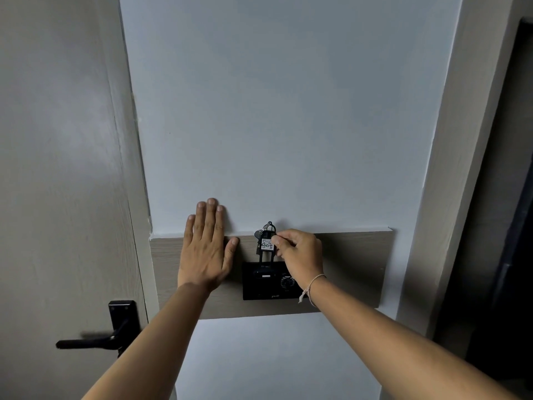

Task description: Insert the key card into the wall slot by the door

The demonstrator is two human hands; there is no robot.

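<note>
At far left a black lever door handle on its black backplate is sitting on the grey wood-grain door. To its right, the left hand is lying flat against the wall, its fingers released and spread, the tips reaching onto the pale painted wall toward twelve o'clock while the palm is covering the left part of the light brown wood-grain wall panel. At three o'clock from that hand, the black key card holder with a white "404" tag and metal ring is standing upright, its lower end sitting in the black rectangular wall slot unit. The right hand is grasping the holder, its fingers pinching the tag's right edge from three o'clock. A thin pale string bracelet is circling the right wrist.
</note>
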